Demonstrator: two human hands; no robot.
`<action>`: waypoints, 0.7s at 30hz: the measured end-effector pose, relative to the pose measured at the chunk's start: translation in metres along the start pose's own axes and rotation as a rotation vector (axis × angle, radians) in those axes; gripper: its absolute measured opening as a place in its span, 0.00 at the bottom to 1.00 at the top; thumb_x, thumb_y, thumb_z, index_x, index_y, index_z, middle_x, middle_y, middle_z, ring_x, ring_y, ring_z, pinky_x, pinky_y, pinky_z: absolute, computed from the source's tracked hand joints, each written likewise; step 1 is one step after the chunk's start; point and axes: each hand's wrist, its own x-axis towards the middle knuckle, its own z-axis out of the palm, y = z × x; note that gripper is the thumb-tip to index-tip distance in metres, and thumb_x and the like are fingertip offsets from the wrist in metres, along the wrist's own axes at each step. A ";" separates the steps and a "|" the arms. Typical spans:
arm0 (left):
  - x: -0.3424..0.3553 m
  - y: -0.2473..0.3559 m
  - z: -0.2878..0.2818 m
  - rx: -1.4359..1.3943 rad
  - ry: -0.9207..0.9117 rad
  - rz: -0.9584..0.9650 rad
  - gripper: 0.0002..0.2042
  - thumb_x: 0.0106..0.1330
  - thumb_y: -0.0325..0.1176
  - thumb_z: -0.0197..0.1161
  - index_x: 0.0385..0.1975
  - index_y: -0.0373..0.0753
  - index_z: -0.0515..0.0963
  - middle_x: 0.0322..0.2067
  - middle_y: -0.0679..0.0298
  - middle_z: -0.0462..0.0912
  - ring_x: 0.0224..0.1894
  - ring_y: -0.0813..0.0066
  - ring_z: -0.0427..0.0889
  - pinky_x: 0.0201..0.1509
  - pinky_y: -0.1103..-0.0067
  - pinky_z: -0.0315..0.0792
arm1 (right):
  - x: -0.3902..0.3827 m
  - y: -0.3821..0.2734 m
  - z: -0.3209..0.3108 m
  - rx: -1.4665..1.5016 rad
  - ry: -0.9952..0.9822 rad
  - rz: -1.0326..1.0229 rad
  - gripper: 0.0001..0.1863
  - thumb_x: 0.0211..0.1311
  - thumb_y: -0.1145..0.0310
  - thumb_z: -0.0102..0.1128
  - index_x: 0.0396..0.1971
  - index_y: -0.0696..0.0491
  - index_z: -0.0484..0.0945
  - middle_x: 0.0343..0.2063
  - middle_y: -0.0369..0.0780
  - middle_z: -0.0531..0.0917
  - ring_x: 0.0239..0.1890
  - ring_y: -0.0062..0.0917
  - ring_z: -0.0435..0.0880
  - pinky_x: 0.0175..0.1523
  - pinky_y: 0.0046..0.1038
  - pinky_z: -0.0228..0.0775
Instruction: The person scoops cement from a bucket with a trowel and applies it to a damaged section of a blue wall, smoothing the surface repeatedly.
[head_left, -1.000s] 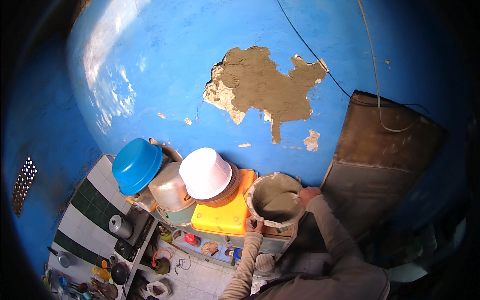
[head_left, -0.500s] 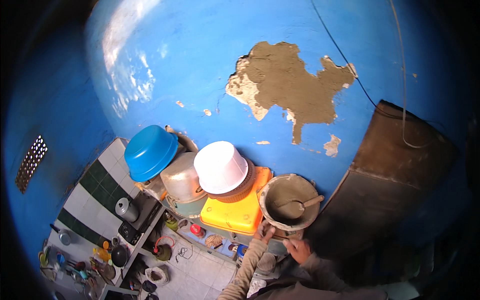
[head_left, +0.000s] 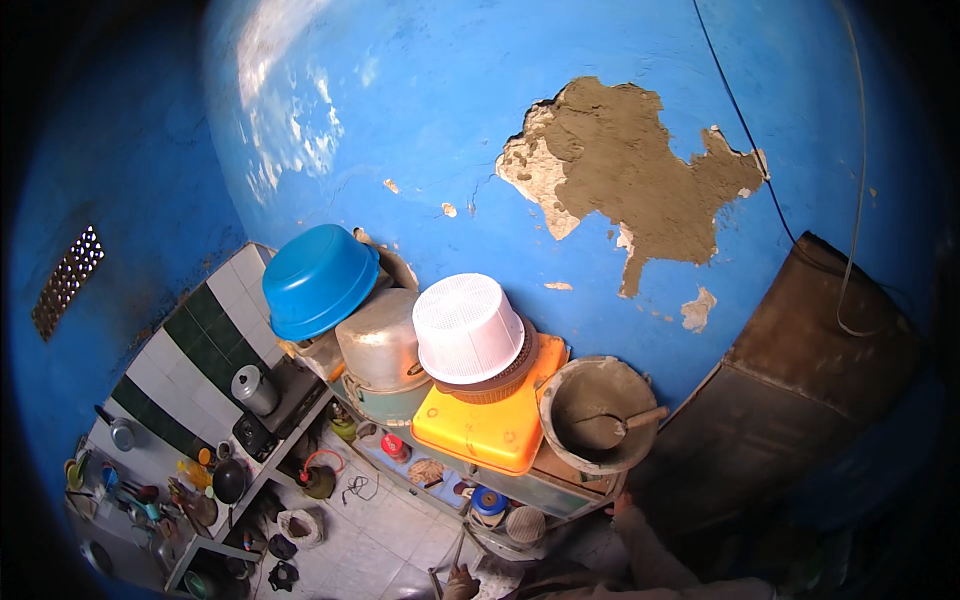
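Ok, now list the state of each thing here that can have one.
Basin, upright, holding mortar
Trowel, head in the mortar, handle over the rim
Wall patch, mostly mortared, pale left part bare
Blue tub, upside down
White basket, upside down
Small silver pot, lid on
Left hand, grip unclear
Right hand, grip unclear

The lower edge of my view cut off the left hand (head_left: 461,584); whether it gripped the thin bar (head_left: 459,548) I couldn't tell. The right hand's (head_left: 621,503) fingers blurred together, and mortar (head_left: 584,400) partly hid the trowel's (head_left: 647,416) blade

A pot (head_left: 256,392), pan (head_left: 230,482) and tiling (head_left: 195,325) show a kitchen.
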 end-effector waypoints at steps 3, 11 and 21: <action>0.007 -0.044 0.065 -0.721 -0.274 0.035 0.28 0.57 0.38 0.58 0.57 0.36 0.60 0.48 0.51 0.71 0.46 0.66 0.72 0.44 0.76 0.70 | 0.029 0.049 0.026 0.341 -0.132 -0.400 0.34 0.62 0.52 0.43 0.62 0.54 0.46 0.61 0.45 0.55 0.61 0.37 0.58 0.57 0.41 0.58; 0.020 0.008 0.031 -0.571 -0.501 0.206 0.30 0.57 0.35 0.56 0.59 0.35 0.54 0.50 0.51 0.65 0.50 0.63 0.66 0.46 0.69 0.66 | 0.015 0.044 0.005 0.595 -0.363 -0.610 0.33 0.60 0.40 0.35 0.60 0.44 0.50 0.61 0.34 0.55 0.61 0.30 0.57 0.54 0.54 0.57; 0.042 0.029 0.028 -0.511 -0.567 0.267 0.35 0.55 0.32 0.55 0.61 0.35 0.44 0.57 0.47 0.54 0.58 0.56 0.56 0.53 0.58 0.58 | -0.001 0.008 -0.001 0.907 -0.072 0.019 0.24 0.63 0.48 0.39 0.51 0.50 0.63 0.47 0.41 0.70 0.37 0.32 0.77 0.24 0.33 0.77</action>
